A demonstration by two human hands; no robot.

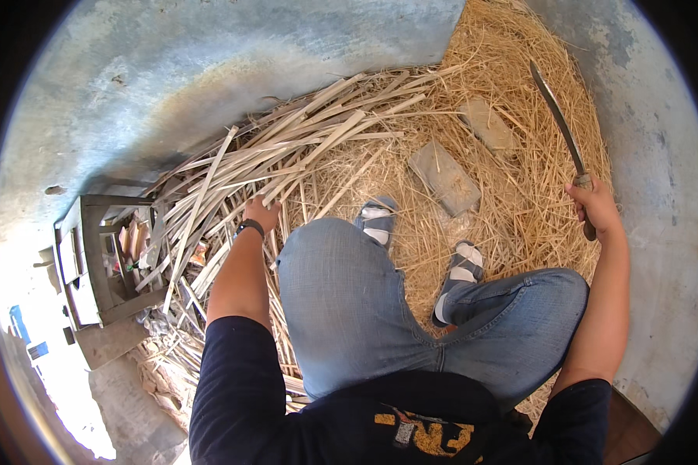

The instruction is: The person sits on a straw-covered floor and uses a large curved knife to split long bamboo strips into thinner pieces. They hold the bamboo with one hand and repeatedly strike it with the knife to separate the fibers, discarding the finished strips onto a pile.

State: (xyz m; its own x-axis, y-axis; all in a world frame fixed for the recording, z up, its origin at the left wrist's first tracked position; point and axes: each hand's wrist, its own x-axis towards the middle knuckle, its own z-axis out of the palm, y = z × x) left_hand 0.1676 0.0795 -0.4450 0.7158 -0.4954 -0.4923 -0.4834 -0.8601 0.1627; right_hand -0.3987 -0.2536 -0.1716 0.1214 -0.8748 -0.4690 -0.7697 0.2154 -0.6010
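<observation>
My right hand (595, 204) is closed around the handle of a machete (560, 120), out at the right beside the wall. Its long, dark, slightly curved blade points up and away from me, touching nothing. On the left, my left hand (263, 212), with a dark band at the wrist, reaches into a heap of long pale bamboo strips (318, 136). Its fingers are bent around a strip at the near side of the heap, partly hidden among the strips. The strips lie crisscrossed, mostly slanting from lower left to upper right.
Loose straw (520, 225) covers the floor ahead and to the right. Two flat blocks, a nearer one (444, 178) and a farther one (488, 126), lie on it. A wooden frame (105, 260) stands at the left. Walls (233, 46) rise ahead and at the right. My sandalled feet are between hands.
</observation>
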